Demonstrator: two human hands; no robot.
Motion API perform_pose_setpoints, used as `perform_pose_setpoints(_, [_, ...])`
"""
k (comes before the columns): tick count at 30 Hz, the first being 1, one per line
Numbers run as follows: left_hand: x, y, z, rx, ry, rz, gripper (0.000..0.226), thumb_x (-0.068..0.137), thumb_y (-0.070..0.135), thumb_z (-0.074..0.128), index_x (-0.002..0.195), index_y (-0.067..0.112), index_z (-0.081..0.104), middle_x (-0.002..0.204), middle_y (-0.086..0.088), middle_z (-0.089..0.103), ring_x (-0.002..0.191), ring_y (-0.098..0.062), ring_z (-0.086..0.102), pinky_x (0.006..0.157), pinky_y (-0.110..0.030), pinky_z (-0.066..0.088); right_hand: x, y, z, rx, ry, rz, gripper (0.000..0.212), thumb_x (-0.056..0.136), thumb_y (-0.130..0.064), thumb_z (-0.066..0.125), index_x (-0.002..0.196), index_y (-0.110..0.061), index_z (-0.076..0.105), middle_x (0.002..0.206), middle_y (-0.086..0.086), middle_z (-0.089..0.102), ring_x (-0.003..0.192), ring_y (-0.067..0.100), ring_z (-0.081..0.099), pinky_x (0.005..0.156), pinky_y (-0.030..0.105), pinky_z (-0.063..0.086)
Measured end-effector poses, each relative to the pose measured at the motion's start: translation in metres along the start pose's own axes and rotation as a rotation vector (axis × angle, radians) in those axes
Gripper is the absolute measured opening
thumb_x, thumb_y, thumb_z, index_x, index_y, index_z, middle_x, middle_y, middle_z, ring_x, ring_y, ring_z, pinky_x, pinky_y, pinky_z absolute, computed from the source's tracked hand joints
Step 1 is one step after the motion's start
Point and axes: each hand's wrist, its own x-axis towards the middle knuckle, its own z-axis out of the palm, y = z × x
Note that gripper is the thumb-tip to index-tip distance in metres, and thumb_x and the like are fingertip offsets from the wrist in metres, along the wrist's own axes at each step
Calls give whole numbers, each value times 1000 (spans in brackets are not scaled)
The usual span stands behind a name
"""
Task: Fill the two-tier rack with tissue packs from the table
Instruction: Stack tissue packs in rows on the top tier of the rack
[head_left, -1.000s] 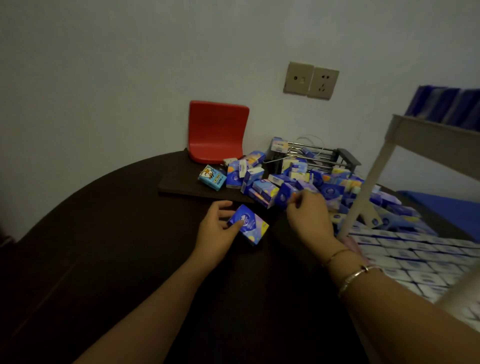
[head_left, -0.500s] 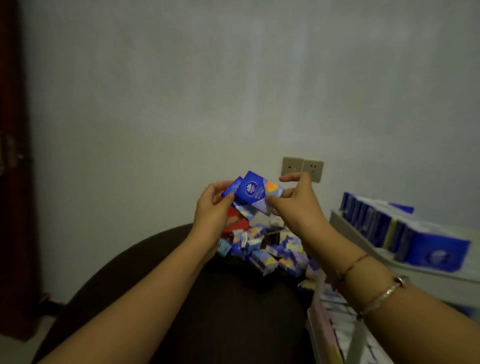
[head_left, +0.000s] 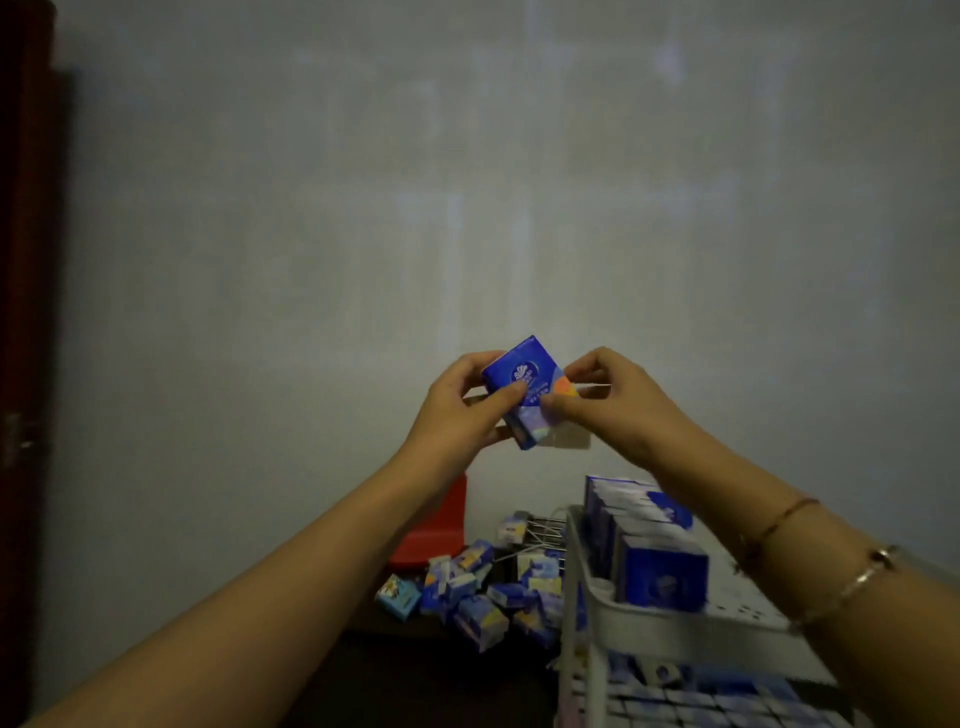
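While both hands are raised well above the tabletop, the left hand and the right hand are clamped together on the tissue packs, thumbs pressed on the near face and fingers curled behind, so the small blue bundle is pinched from either side at chest height against the bare wall. It looks like more than one pack stacked face to face, though how many I cannot tell; holding them from both sides probably serves to square their edges before they go into the rack, since a loose stack would fan apart in one hand. Each pack is a soft rectangular pillow in glossy blue film with a white emblem and an orange corner, likely to dent under the thumbs rather than resist. Down to the right stands the two-tier rack, a pale perforated plastic frame whose upper tier already carries a row of packs set upright on edge, with room left toward the near right; its lower tier shows packs laid flat in close rows. Just left of it, a loose heap of packs lies on the dark tabletop, beside a red plastic piece leaning at the wall.
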Motion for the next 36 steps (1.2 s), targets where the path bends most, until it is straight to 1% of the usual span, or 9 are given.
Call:
perform_pose_setpoints(5, [14, -2, 57, 153, -218, 97, 27, 91, 15, 60, 117, 20, 56, 118, -6, 62, 105, -18, 63, 81, -36, 58, -8, 21, -63, 212, -174, 188, 58, 81, -4, 67, 129, -19, 38, 113, 10, 60, 98, 19, 63, 77, 28, 53])
perform_pose_setpoints(9, [21, -20, 91, 314, -398, 30, 46, 94, 30, 54, 139, 26, 40, 140, -6, 48, 127, -21, 48, 101, -44, 46, -16, 50, -94, 221, -155, 322, 51, 78, 6, 65, 121, -16, 48, 103, 10, 63, 90, 18, 65, 73, 28, 53])
perform_pose_setpoints(13, [21, -45, 98, 445, -283, -152, 60, 97, 40, 46, 148, 22, 23, 153, -5, 30, 138, -22, 34, 112, -38, 31, -27, 84, -106, 310, -107, 449, 47, 76, 15, 60, 113, -12, 52, 99, 12, 65, 91, 23, 64, 78, 34, 53])
perform_pose_setpoints(18, [19, -66, 100, 215, -78, -553, 62, 96, 33, 49, 148, 13, 23, 149, -12, 35, 132, -29, 39, 104, -38, 34, -26, 117, -90, 210, -126, 575, 42, 74, 22, 52, 105, -6, 50, 104, 17, 61, 90, 25, 61, 78, 36, 49])
perform_pose_setpoints(23, [19, -64, 115, 287, -151, -710, 37, 98, 16, 47, 130, -1, 43, 89, -12, 59, 78, -22, 60, 57, -23, 47, -23, 139, -72, 84, -161, 609, 40, 76, 21, 51, 107, -3, 46, 115, 24, 57, 108, 34, 57, 81, 39, 49])
perform_pose_setpoints(27, [20, -71, 116, 389, -158, -661, 17, 94, 4, 46, 104, 0, 59, 132, -23, 54, 120, -34, 54, 54, -21, 38, -20, 149, -64, -52, -251, 620, 21, 83, 10, 53, 102, 1, 57, 119, 27, 58, 116, 39, 54, 102, 51, 42])
perform_pose_setpoints(29, [19, -72, 115, 381, -153, -651, 22, 94, 3, 47, 73, 9, 49, 126, -24, 57, 107, -33, 59, 54, -21, 39, -20, 149, -57, -125, -298, 626, 26, 89, -2, 53, 114, 4, 56, 121, 25, 59, 117, 37, 54, 103, 48, 42])
perform_pose_setpoints(32, [18, -74, 112, 301, -155, -703, 12, 97, 7, 44, 88, 3, 52, 103, -21, 63, 87, -28, 62, 69, -29, 48, -19, 150, -52, -206, -363, 649, 31, 93, -16, 52, 119, 0, 55, 121, 19, 61, 115, 34, 57, 102, 45, 44])
perform_pose_setpoints(36, [16, -74, 110, 299, -163, -638, 22, 94, 6, 47, 74, 12, 49, 128, -22, 56, 90, -23, 53, 59, -22, 41, -17, 153, -55, -279, -381, 663, 33, 86, -11, 58, 118, -3, 59, 119, 18, 64, 112, 32, 60, 101, 43, 46])
